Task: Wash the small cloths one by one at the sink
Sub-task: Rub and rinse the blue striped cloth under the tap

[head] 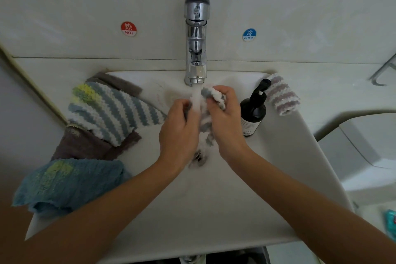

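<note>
Sink (278, 156), hands (201, 122) gripping striped cloth (212, 94) under running water (196, 100)

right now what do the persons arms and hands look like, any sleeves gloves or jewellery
Both forearms are bare as far as the frame shows, with no sleeve in view. The left hand and the right hand wear no gloves. No watch, bracelet or band shows on either wrist, and no ring is visible on the fingers that can be seen, though some fingers are partly hidden.
</note>
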The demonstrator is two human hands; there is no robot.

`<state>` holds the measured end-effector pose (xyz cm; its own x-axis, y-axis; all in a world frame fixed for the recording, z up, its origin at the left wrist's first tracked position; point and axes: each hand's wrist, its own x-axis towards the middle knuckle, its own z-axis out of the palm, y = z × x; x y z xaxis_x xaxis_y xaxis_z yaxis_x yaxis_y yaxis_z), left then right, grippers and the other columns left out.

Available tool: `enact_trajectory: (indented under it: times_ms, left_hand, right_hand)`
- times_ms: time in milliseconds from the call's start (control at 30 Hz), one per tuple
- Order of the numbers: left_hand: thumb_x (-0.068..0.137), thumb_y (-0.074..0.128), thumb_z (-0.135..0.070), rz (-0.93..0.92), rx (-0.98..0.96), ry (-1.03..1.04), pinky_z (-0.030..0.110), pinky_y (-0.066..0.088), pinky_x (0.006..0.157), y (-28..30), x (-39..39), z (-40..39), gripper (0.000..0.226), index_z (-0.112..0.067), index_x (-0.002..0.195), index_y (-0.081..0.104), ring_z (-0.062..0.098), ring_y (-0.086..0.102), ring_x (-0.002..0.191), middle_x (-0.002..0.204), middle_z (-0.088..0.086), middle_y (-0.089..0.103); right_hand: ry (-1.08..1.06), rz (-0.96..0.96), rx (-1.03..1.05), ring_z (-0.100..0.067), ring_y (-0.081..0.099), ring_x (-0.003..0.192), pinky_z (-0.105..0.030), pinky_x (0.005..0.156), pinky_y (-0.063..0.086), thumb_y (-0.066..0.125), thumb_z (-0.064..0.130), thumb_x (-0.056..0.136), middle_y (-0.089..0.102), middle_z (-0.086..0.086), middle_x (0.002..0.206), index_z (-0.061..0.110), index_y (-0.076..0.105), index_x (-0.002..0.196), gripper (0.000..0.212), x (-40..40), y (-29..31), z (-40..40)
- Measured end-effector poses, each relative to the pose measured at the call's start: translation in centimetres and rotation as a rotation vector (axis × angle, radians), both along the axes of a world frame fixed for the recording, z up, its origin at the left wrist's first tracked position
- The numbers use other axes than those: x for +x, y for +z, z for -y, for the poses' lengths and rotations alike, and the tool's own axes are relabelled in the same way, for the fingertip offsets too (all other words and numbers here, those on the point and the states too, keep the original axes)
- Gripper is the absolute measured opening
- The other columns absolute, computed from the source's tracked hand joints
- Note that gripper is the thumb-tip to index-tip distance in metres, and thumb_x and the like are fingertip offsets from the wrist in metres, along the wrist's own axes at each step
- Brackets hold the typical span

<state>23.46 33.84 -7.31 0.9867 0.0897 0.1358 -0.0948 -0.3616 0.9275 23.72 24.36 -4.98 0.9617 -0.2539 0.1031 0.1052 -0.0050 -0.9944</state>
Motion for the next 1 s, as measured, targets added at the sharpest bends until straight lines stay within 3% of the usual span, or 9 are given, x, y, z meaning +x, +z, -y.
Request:
enact_trajectory:
  times_ms: [133, 300, 367, 467, 533, 667, 800, 900, 1000]
  left_hand:
    - [0.087, 0.034, -0.064, 0.091, 0.078, -0.105, 0.030, 0.052, 0.078, -0.3, -0.4, 0.1, 0.049, -0.032, 0.120, 0.050, 0.003, 0.059, 0.092, 0.109, -0.009, 0.059]
    - [0.082, 0.049, -0.063, 0.045, -0.070, -0.162, 0.039, 0.057, 0.083, -0.4, -0.4, 0.5, 0.046, -0.039, 0.120, 0.044, 0.001, 0.064, 0.097, 0.108, -0.013, 0.064]
    - [0.085, 0.051, -0.059, 0.049, -0.045, -0.112, 0.039, 0.058, 0.079, -0.4, -0.2, 0.3, 0.033, -0.041, 0.113, 0.047, 0.001, 0.065, 0.091, 0.100, -0.012, 0.066]
    - [0.090, 0.058, -0.047, 0.041, -0.051, -0.060, 0.039, 0.059, 0.074, 0.1, 0.1, 0.0, 0.023, -0.037, 0.110, 0.050, 0.002, 0.066, 0.084, 0.096, -0.010, 0.066]
    - [0.089, 0.061, -0.041, 0.060, -0.032, -0.064, 0.038, 0.058, 0.073, 0.4, 0.2, -0.1, 0.025, -0.030, 0.110, 0.054, 0.004, 0.065, 0.083, 0.096, -0.010, 0.066]
    - [0.083, 0.065, -0.028, 0.100, 0.034, -0.124, 0.039, 0.058, 0.073, 0.4, 0.4, -0.4, 0.036, -0.023, 0.118, 0.054, 0.009, 0.064, 0.088, 0.101, -0.006, 0.063]
    - [0.082, 0.071, -0.024, 0.087, 0.070, -0.100, 0.031, 0.055, 0.071, 0.5, 0.4, -0.2, 0.048, -0.022, 0.124, 0.049, 0.007, 0.060, 0.085, 0.109, -0.003, 0.057]
    - [0.075, 0.069, -0.042, 0.059, 0.037, -0.134, 0.036, 0.056, 0.074, 0.2, 0.3, -0.1, 0.055, -0.028, 0.124, 0.047, 0.008, 0.061, 0.089, 0.111, -0.004, 0.056]
    - [0.074, 0.066, -0.043, -0.013, -0.172, -0.223, 0.039, 0.057, 0.084, 0.0, 0.3, -0.1, 0.057, -0.028, 0.125, 0.048, 0.011, 0.065, 0.097, 0.108, -0.006, 0.063]
  right_hand:
    - [0.012, -0.025, 0.171, 0.005, 0.061, 0.067, -0.015, 0.057, 0.050, 0.050, 0.002, 0.098, 0.062, 0.005, 0.083, 0.016, 0.056, 0.098, 0.015, 0.0, 1.1, 0.1]
    - [0.137, -0.134, 0.377, -0.016, 0.066, 0.093, -0.028, 0.080, 0.057, 0.049, 0.014, 0.100, 0.067, -0.008, 0.103, 0.016, 0.060, 0.105, 0.012, -0.4, 1.0, -0.3]
    - [0.160, -0.107, 0.288, -0.005, 0.066, 0.083, -0.020, 0.071, 0.055, 0.051, 0.015, 0.100, 0.067, -0.004, 0.097, 0.019, 0.060, 0.103, 0.010, -0.5, 0.9, -0.5]
    - [0.092, -0.022, -0.069, 0.005, 0.058, 0.071, -0.016, 0.066, 0.050, 0.056, 0.017, 0.097, 0.061, 0.008, 0.085, 0.029, 0.054, 0.099, 0.012, -0.5, 0.4, -0.3]
    - [0.074, 0.025, -0.191, 0.006, 0.059, 0.076, -0.021, 0.071, 0.053, 0.061, 0.024, 0.094, 0.061, 0.013, 0.085, 0.028, 0.051, 0.102, 0.013, -0.4, 0.2, 0.0]
    - [0.137, -0.018, -0.368, -0.008, 0.069, 0.085, -0.032, 0.077, 0.057, 0.065, 0.047, 0.086, 0.069, 0.007, 0.092, 0.031, 0.045, 0.123, 0.044, -0.1, -0.3, 0.3]
    - [0.120, 0.008, -0.285, -0.006, 0.064, 0.079, -0.026, 0.070, 0.052, 0.061, 0.016, 0.090, 0.065, 0.009, 0.086, 0.026, 0.057, 0.105, 0.019, 0.5, -0.5, 0.6]
    - [0.076, -0.049, -0.054, -0.009, 0.062, 0.083, -0.025, 0.071, 0.054, 0.060, 0.000, 0.090, 0.064, 0.002, 0.092, 0.025, 0.060, 0.094, 0.025, 0.7, -0.2, 0.8]
    - [0.074, -0.077, 0.094, -0.016, 0.062, 0.086, -0.029, 0.072, 0.055, 0.054, -0.009, 0.088, 0.063, -0.005, 0.096, 0.019, 0.060, 0.094, 0.030, 0.7, 0.3, 0.8]
